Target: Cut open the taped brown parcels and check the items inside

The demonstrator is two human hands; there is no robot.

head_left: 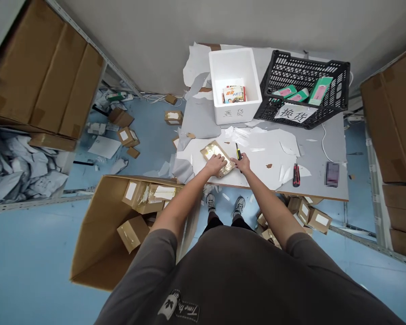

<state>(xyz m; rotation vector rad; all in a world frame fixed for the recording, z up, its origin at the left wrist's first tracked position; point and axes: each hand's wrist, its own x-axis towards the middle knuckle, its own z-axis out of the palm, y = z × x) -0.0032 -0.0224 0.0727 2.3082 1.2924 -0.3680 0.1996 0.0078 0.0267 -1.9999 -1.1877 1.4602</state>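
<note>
A small cardboard box wrapped in shiny clear tape lies near the front edge of the worktable. My left hand is on top of it, its fingers bent over the box and gripping it. Just right of the box, my right hand is closed around a yellow and black utility knife, whose tip points away from me. Whether the knife touches the box I cannot tell. A second cutter, red and black, lies farther right on the table.
Torn white paper covers much of the table. At the back stand a white foam box with small packs and a black crate with green packages. A large open carton of parcels is at my left; more parcels lie at the right.
</note>
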